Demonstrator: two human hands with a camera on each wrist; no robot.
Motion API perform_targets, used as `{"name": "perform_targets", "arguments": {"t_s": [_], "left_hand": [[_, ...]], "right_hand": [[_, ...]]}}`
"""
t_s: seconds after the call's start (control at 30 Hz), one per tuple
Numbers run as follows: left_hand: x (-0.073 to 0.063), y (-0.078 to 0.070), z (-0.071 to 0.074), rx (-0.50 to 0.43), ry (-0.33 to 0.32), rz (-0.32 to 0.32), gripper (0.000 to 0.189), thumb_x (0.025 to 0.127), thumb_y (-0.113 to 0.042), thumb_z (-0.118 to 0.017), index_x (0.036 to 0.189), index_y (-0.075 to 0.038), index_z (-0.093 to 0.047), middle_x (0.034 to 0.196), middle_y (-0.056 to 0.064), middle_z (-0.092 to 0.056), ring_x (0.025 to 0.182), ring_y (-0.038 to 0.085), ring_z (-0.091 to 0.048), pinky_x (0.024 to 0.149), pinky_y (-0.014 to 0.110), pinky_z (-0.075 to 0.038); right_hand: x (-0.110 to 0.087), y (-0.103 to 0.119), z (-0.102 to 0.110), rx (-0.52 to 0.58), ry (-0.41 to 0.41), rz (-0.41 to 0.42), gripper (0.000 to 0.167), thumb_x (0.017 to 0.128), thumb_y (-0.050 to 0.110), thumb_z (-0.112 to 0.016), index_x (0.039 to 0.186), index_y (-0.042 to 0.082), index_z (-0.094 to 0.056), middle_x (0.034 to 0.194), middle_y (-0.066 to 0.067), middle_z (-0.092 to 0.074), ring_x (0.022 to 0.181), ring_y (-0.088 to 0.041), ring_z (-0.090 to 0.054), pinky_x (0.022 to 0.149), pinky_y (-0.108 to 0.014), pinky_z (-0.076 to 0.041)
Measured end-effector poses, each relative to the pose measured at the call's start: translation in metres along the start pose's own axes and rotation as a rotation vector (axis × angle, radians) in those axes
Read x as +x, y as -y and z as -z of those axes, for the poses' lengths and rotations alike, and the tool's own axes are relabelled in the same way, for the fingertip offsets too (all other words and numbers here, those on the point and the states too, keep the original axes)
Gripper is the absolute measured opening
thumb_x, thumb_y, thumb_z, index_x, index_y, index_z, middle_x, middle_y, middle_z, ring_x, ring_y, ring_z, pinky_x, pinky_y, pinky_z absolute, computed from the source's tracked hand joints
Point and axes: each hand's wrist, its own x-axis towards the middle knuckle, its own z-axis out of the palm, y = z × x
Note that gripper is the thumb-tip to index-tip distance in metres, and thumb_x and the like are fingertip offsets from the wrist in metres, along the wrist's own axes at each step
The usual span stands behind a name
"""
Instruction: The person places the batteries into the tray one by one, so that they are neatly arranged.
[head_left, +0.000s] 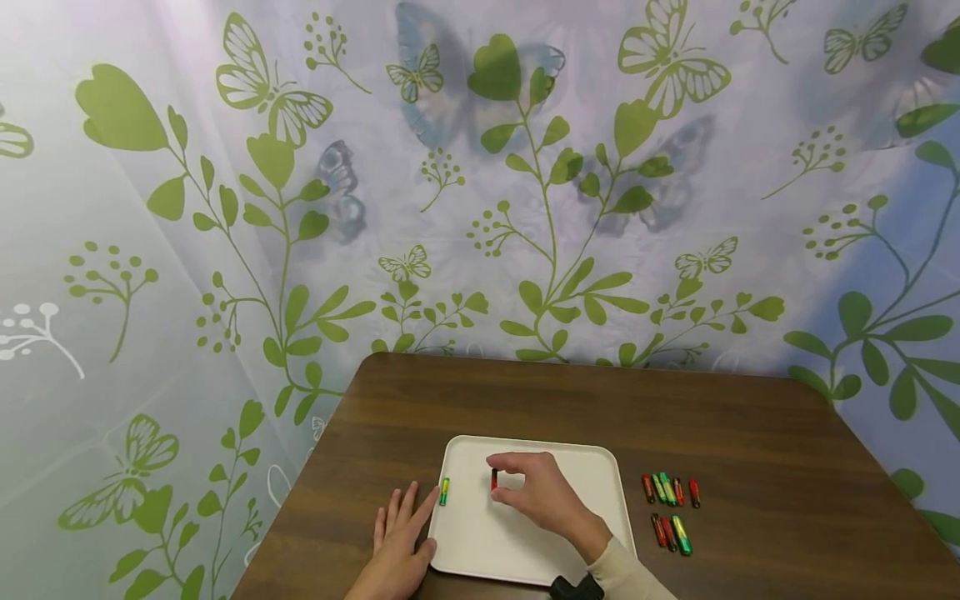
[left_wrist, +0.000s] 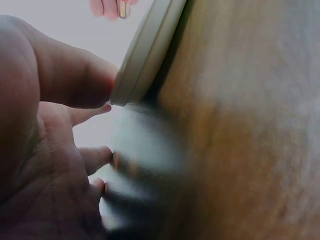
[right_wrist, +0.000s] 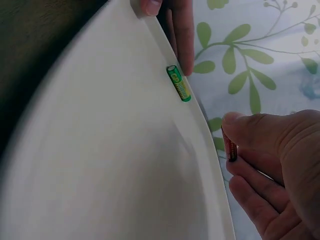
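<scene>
one small red-and-black cylindrical battery [head_left: 494, 480] we pinched by its ends with our right hand [head_left: 542, 496] above the cream, rounded-rectangular, plastic-looking tray [head_left: 480, 550], seemingly leaving the battery's sides clear, while our spread left hand [head_left: 399, 546] touched the tray's left edge, apparently steadying it.

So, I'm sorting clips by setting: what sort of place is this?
Possibly a curtained-off indoor workspace: leaf-and-butterfly hangings behind a brown table, with a pale tray on it.
</scene>
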Motion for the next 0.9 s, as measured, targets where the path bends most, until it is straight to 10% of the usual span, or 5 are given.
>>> {"name": "perform_targets", "arguments": {"t_s": [0.9], "left_hand": [[0.000,-0.004,0.001,0.004,0.020,0.017,0.072,0.100,-0.007,-0.064,0.169,-0.012,-0.043,0.179,0.035,-0.010,0.163,0.062,0.010,0.123,0.077,0.019]], "right_hand": [[0.021,0.010,-0.055,0.017,0.040,0.034,0.042,0.087,0.009,-0.091,0.128,0.006,-0.081,0.126,-0.005,-0.082,0.112,-0.019,-0.080,0.097,-0.034,-0.064]]}}
